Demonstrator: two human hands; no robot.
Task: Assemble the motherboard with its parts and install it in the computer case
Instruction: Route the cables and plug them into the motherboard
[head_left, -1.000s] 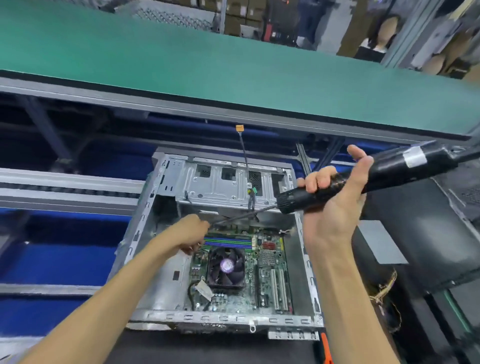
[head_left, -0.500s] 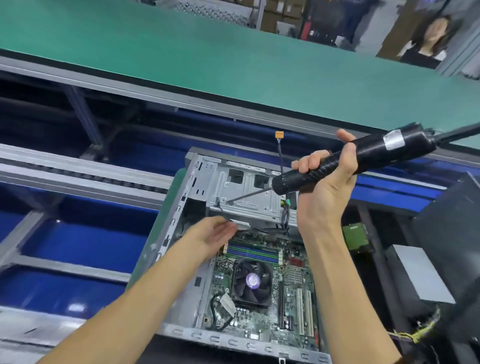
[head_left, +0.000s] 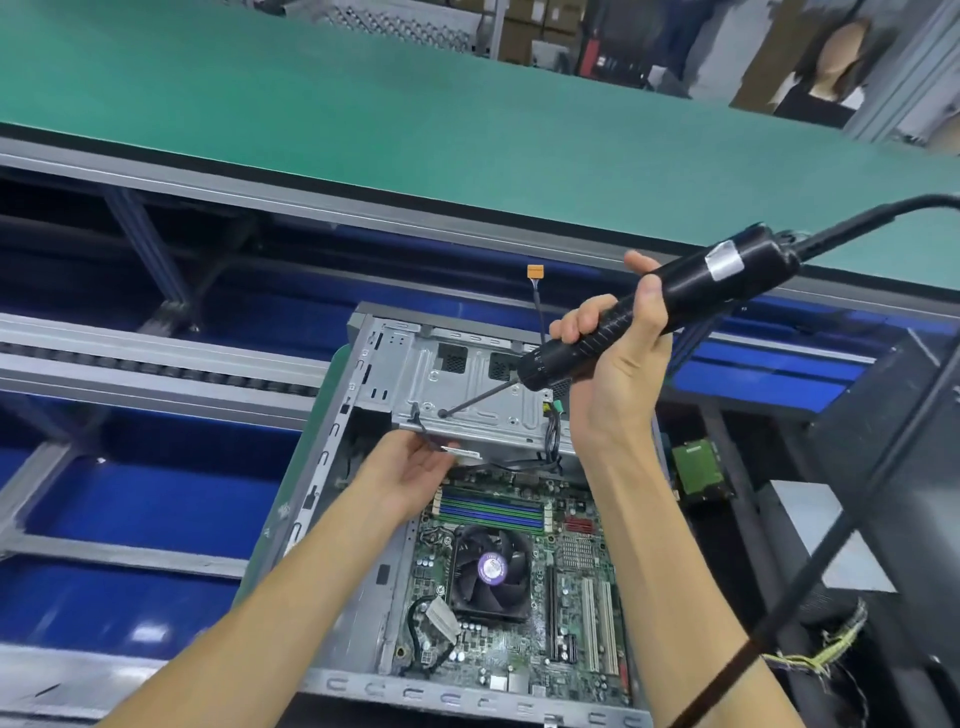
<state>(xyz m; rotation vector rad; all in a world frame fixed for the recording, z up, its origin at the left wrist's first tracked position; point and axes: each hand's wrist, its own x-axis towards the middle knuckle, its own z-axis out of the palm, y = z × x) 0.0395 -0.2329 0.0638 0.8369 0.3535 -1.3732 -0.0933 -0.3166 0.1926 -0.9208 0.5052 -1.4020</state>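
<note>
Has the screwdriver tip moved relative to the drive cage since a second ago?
Yes. The screwdriver tip went from near the motherboard's far edge up onto the drive cage.

My left hand (head_left: 415, 470) has lifted off the motherboard (head_left: 519, 582), where it was curled a second ago, and now lies with fingers relaxed at the lower front edge of the metal drive cage (head_left: 467, 395), touching a small white label there. My right hand (head_left: 618, 358) has raised the black electric screwdriver (head_left: 654, 312); its bit, which pointed toward my left hand over the board, now meets the flat face of the drive cage.
</note>
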